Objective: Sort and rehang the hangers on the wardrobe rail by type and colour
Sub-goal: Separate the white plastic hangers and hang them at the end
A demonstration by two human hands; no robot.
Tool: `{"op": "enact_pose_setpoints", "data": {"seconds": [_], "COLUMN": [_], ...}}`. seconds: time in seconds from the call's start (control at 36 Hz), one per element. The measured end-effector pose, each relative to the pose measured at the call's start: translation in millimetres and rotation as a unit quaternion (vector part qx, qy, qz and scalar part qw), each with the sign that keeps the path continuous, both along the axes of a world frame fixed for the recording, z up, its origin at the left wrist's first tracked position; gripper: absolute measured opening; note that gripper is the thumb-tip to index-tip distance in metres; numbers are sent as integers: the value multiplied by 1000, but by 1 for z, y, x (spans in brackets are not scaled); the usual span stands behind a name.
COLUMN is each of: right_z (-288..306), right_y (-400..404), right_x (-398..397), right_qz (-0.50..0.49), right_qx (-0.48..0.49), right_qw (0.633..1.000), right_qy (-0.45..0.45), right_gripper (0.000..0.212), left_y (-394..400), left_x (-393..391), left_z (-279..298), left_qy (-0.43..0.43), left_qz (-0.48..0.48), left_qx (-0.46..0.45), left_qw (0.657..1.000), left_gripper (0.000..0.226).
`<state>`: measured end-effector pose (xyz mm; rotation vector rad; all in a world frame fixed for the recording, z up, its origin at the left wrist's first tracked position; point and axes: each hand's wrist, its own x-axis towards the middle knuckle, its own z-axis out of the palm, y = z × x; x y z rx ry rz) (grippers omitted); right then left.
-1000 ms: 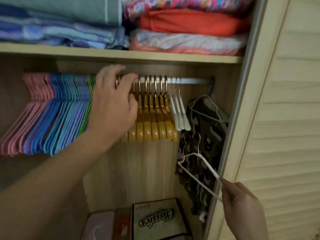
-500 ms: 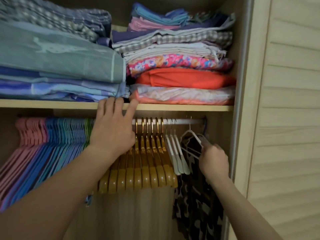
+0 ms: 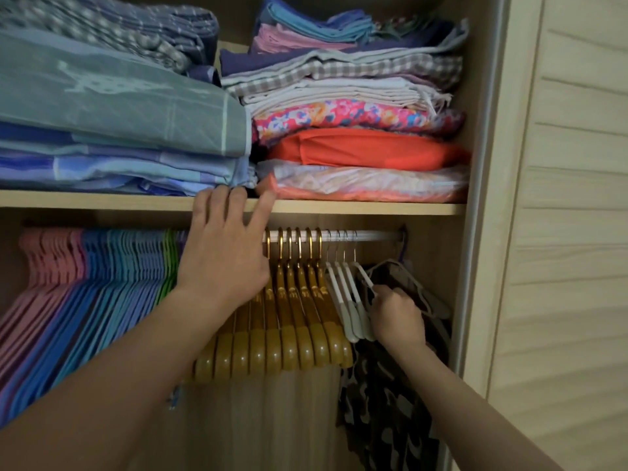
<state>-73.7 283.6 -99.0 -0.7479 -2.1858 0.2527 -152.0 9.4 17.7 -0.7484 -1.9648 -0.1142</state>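
**Head view: white hanger brought up to the rail beside its matching group**

Head-camera footage shows the right hand [image 3: 396, 312], a second ago held low with a slim white plastic hanger [image 3: 365, 278], now raised to the silver metal wardrobe rail [image 3: 370, 235]. The hanger is pinched in curled fingers, its hook apparently at the rail just beside three hung white hangers [image 3: 346, 300]. The left hand [image 3: 224, 256], earlier wrapped over the rail, is now spread flat, fingertips touching the pale wooden shelf edge [image 3: 373, 208]. Golden wooden hangers [image 3: 289, 321] are hung in a block at centre; pink, blue and green plastic hangers [image 3: 85, 283] are grouped at left. Sorting is judged nearly finished. A camouflage garment [image 3: 390, 402] is hung at far right.
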Motion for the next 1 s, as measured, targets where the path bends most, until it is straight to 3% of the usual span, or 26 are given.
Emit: {"op": "enact_pose_setpoints", "data": {"seconds": [0.17,0.36,0.44,0.64,0.75,0.89,0.94,1.0], "right_z": [6,33,31,22,20,16,19,25], "right_y": [15,28,30,39,40,39,35,32], "right_x": [13,18,18,17,17,15,13,9], "right_qz": [-6,-107,-131,-159,-152,-70,-32,1], "right_qx": [15,-27,4,62,52,-107,-203,-349], "right_qw": [1000,961,931,887,906,978,976,937], "right_qy": [7,-254,-341,-429,-391,-165,-68,26], "right_gripper": [25,26,31,29,30,42,41,30], "left_y": [3,3,2,2,2,3,4,5], "left_x": [0,1,1,1,1,0,0,0], "left_z": [-2,-2,-2,-3,-2,-2,-3,-3], "left_qy": [0,0,1,4,4,4,4,4], "left_qz": [-11,-8,-8,-7,-6,-5,-3,0], "left_qx": [18,18,16,14,15,17,17,18], "left_qw": [1000,1000,1000,1000,1000,1000,1000,1000], "left_gripper": [90,87,86,89,87,85,86,86]}}
